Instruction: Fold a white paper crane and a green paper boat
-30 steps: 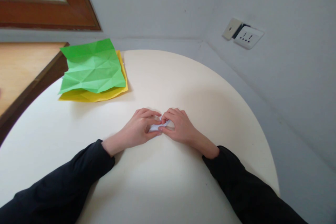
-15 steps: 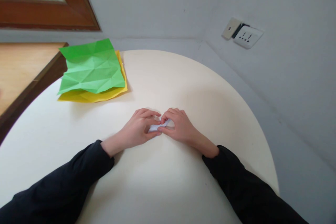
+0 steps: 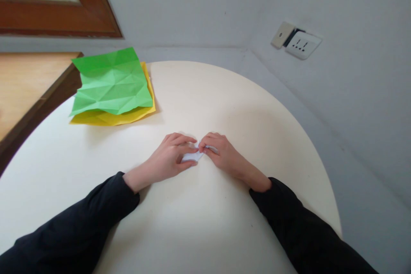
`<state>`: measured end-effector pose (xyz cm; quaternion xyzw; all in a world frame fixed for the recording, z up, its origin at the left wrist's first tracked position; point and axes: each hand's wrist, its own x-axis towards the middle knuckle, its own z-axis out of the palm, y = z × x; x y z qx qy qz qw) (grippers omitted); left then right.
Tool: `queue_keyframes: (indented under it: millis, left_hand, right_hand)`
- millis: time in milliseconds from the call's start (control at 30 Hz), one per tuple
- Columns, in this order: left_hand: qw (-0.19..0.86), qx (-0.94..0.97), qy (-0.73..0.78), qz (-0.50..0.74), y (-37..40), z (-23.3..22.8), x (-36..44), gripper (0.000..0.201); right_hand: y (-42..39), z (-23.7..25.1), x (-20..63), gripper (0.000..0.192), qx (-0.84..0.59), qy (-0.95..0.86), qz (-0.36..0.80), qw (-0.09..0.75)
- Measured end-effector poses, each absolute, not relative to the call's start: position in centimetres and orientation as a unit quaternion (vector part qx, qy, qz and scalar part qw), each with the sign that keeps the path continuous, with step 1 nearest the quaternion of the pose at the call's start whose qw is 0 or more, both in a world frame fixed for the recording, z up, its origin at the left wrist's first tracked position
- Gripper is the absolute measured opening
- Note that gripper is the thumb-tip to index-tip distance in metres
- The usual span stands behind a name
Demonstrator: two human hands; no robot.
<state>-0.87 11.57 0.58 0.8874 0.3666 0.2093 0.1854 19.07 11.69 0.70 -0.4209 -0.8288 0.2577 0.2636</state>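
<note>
A small piece of folded white paper (image 3: 190, 156) lies on the round table between my hands, partly covered by fingers. My left hand (image 3: 171, 156) grips it from the left, thumb along the near edge and fingers along the far edge. My right hand (image 3: 221, 150) pinches the paper's right end between thumb and fingertips, close to the left fingertips. The exact shape of the folds is hidden by my fingers.
A creased green sheet (image 3: 112, 83) rests on a yellow sheet (image 3: 128, 116) at the table's far left. The white round table (image 3: 192, 222) stands by a wall with a socket (image 3: 302, 45). A wooden surface (image 3: 28, 81) adjoins at left.
My right hand has shifted slightly right and its thumb has drawn up to its fingertips, baring more of the white paper. My left hand stays in place.
</note>
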Motion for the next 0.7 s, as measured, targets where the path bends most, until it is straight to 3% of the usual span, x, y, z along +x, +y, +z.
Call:
queue_keyframes:
  millis: [700]
  left_hand:
    - [0.177,0.890,0.356,0.223,11.42,0.49,-0.95,0.023]
  right_hand:
    - [11.58,0.54,19.55,0.030,-0.403,-0.815,0.277,0.311]
